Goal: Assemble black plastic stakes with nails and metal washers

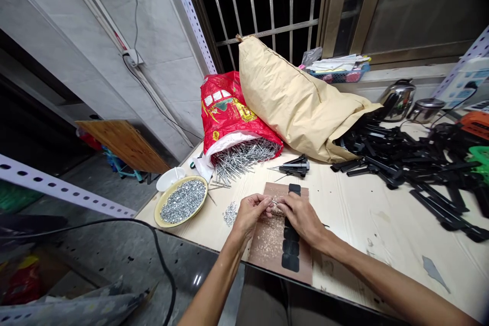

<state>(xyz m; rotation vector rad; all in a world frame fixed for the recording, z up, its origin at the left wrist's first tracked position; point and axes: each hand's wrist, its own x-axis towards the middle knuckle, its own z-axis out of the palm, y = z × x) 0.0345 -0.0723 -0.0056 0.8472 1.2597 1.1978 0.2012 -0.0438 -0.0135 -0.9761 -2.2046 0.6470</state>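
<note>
Above a brown board [263, 250], my left hand [250, 215] and my right hand [303, 218] meet, fingertips pinched together. A small shiny metal piece [274, 202] shows between the fingertips; its exact shape is too small to tell. Black rounded pads [290, 247] run in a row along the board under my right hand, and pale crumbs are scattered beside them. To the left of my left hand lies a small heap of shiny metal bits [229, 213]. A yellow bowl [157, 216] farther left holds many similar small metal parts [183, 199].
Long metal pins [237, 160] spill from a red bag [225, 94] at the back. Beside it, a large tan paper sack [286, 97] opens toward a pile of black plastic parts [385, 153]. Several black tools [294, 167] lie behind the board. A kettle [397, 99] stands back right.
</note>
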